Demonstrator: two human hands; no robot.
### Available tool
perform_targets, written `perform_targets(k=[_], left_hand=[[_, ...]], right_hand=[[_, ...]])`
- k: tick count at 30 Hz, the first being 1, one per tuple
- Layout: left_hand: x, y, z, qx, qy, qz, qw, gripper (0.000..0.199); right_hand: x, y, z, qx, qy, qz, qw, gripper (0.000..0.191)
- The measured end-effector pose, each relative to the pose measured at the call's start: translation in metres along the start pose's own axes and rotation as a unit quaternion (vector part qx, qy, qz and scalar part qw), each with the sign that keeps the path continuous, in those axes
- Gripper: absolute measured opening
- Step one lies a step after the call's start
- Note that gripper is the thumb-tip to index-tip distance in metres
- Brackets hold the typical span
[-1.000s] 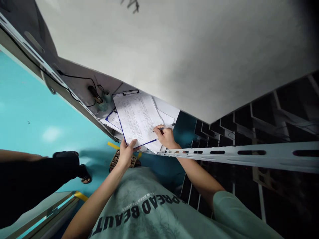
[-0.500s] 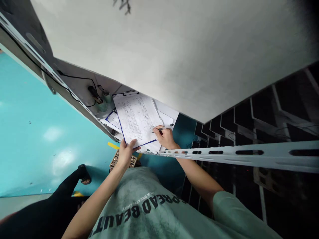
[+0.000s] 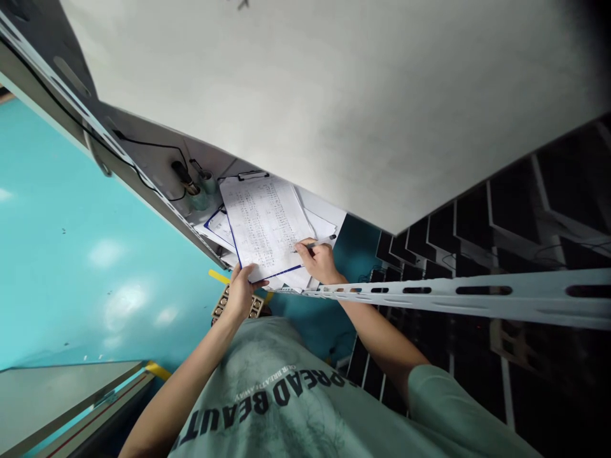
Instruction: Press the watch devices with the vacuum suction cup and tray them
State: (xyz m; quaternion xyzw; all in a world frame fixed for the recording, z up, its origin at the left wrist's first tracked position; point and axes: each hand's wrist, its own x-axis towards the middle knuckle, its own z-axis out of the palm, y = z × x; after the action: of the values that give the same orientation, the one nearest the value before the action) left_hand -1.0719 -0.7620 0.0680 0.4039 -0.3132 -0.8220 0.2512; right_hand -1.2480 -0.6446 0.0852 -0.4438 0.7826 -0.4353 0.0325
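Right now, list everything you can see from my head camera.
Clipboard: one, blue-edged, in the left hand.
Paper sheets: several, white, with written columns, on the clipboard.
Pen: one, dark, in the right hand.
Slotted metal rails: two, pale grey, at right and upper left.
Cable: one, black, along the upper-left rail.
White panel: one, across the top.
Dark panels: several, black, at right.
Floor: one, teal, at left.
Yellow tape: several strips, on the floor.
Left hand: one, gripping the clipboard.
Right hand: one, on the paper.
T-shirt: one, pale green, at the bottom.

A pale green short-sleeved T-shirt [image 3: 305, 407] with dark block lettering, and bare hands [image 3: 241, 292].
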Motion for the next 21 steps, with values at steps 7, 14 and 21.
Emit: perform_targets(k=[7,14,21], left_hand=[[0.001,0.0,0.0,0.008,0.006,-0.005,1.0,0.034],[0.001,0.001,-0.003,0.023,0.008,-0.009,1.0,0.036],[-0.003,0.005,-0.006,0.029,-0.005,-0.009,1.0,0.041]], right_hand=[[0.001,0.002,-0.001,-0.01,-0.003,0.002,1.0,0.038],[-0.004,0.008,0.0,0.164,0.04,0.077,0.983,0.04],[0.001,0.014,-0.022,0.026,0.147,0.045,0.988,0.037]])
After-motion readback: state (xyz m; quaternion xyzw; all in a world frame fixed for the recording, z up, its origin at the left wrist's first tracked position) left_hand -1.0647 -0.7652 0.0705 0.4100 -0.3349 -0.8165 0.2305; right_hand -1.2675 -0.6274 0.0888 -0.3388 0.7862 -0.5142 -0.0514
